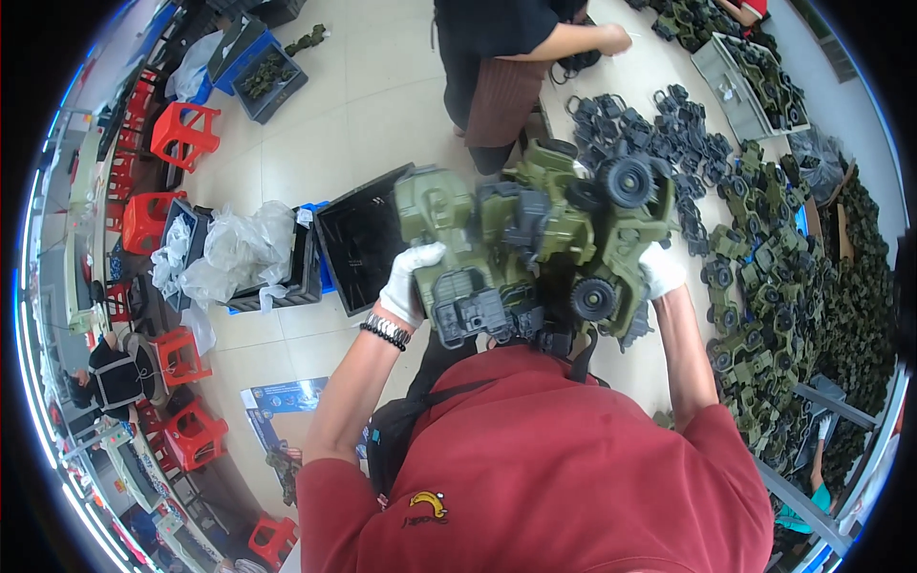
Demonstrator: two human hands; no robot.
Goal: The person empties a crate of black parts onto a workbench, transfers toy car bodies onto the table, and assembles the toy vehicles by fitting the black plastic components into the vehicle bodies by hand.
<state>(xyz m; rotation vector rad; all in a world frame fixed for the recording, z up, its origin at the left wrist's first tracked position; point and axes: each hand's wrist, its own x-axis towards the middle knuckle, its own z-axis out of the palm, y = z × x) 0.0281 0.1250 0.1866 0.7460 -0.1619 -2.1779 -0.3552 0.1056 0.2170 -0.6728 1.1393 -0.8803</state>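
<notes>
- The person holds one big toy truck [544, 239] up in front of the chest, between the two gloved hands.
- The left hand [409, 282], in a white glove, closes around the lower left corner of the truck, with the fingers curled on the green body; a beaded bracelet [386, 331] sits on this wrist.
- The right hand [661, 270], also in a white glove, presses on the right end of the truck; how its fingers lie I cannot tell, because the truck hides most of them.
- The truck is olive green with dark grey parts in the middle, and it is tilted.
- Two black wheels are visible on it: one [626, 180] above the right hand and one [592, 299] just left of this hand.
- Beyond the right hand, many same green trucks [764, 286] lie in a pile on the floor; they are too many to count.
- Above the truck, a heap of dark grey parts [650, 129] lies on the floor.
- Left of the left hand stands one black crate [358, 244], and further left one crate with plastic bags [239, 253].
- Another person in a black shirt [497, 57] stands well beyond the truck.
</notes>
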